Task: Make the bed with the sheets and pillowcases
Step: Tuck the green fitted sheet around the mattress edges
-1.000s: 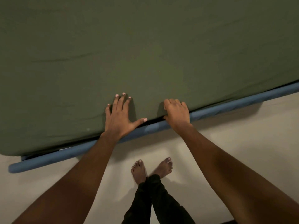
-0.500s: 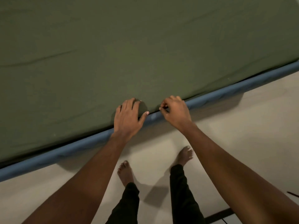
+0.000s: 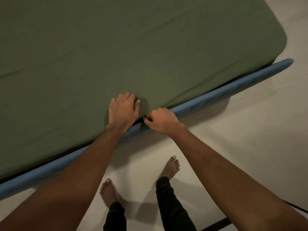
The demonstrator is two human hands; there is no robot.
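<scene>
Green sheet [image 3: 150,47] runs along the blue rail [image 3: 216,95]; right hand [image 3: 162,120] pinches its edge, left hand [image 3: 123,109] grips it just beside.

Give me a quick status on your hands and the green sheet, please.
Left hand bent-fingered on the green sheet, grip unclear. Right hand pinching its edge at the blue rail. Sheet spread smooth. Only the rail close by.
</scene>
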